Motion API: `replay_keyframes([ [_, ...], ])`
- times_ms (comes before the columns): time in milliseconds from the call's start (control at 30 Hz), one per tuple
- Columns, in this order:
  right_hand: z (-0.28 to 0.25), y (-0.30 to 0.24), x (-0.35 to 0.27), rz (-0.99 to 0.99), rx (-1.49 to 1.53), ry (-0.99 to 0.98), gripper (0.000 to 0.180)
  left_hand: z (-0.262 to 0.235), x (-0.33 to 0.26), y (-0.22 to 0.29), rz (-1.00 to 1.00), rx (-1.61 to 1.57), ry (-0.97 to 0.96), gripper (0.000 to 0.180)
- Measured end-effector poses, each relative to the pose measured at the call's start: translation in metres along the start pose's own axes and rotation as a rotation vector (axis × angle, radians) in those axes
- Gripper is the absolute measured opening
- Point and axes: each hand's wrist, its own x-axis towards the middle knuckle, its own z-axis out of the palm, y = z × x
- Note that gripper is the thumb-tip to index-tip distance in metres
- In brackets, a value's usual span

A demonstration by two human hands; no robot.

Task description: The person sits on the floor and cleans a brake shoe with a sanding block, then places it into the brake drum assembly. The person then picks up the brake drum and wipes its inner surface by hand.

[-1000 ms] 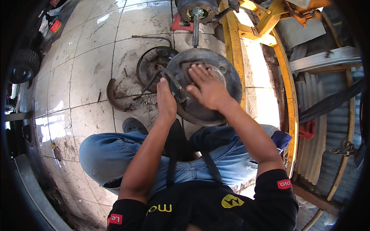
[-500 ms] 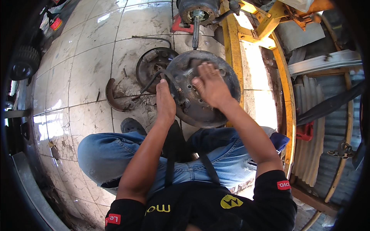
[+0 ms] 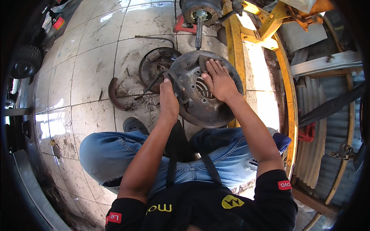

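A large round brake backing plate (image 3: 219, 111), dark and worn, is tilted up in front of me with a slotted opening at its middle. My left hand (image 3: 168, 101) grips its left edge beside a black hose (image 3: 174, 77), the fingers partly hidden. On the plate's upper face, my right hand (image 3: 221, 81) lies with its fingers pressed on a dark flat piece like sandpaper (image 3: 203, 62). Behind it on the floor rests a second, smaller backing plate (image 3: 148, 69) with a hose. To the left lies a curved brake shoe (image 3: 113, 94).
A hub with a shaft (image 3: 199, 29) stands ahead, by a red stand (image 3: 183, 25). A yellow metal frame (image 3: 233, 46) runs along the right, with corrugated sheets (image 3: 314, 127) beyond. A tyre (image 3: 27, 61) is at far left. Small pins (image 3: 101, 94) lie on the tiled floor.
My right hand has slid the dark piece slightly to the right across the plate, uncovering more of the slotted middle. My left hand keeps its hold. The whole view has shifted a little.
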Motion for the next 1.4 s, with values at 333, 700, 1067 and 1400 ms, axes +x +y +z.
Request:
replay_keyframes([
  [333, 0.003, 0.004, 0.001, 0.187, -0.062, -0.045, 0.074, 0.002, -0.004, 0.001, -0.003, 0.015, 0.021, 0.052],
  [700, 0.009, -0.018, -0.006, -0.024, 0.041, -0.008, 0.072, 0.006, -0.009, 0.008, -0.006, 0.007, 0.05, 0.052],
  [1067, 0.002, -0.026, -0.009, -0.079, 0.002, -0.08, 0.075, 0.003, -0.011, 0.011, 0.003, -0.015, 0.025, 0.053],
  [1400, 0.001, -0.025, -0.017, -0.041, -0.079, -0.095, 0.076, -0.001, -0.007, 0.006, -0.019, -0.006, 0.016, 0.056],
])
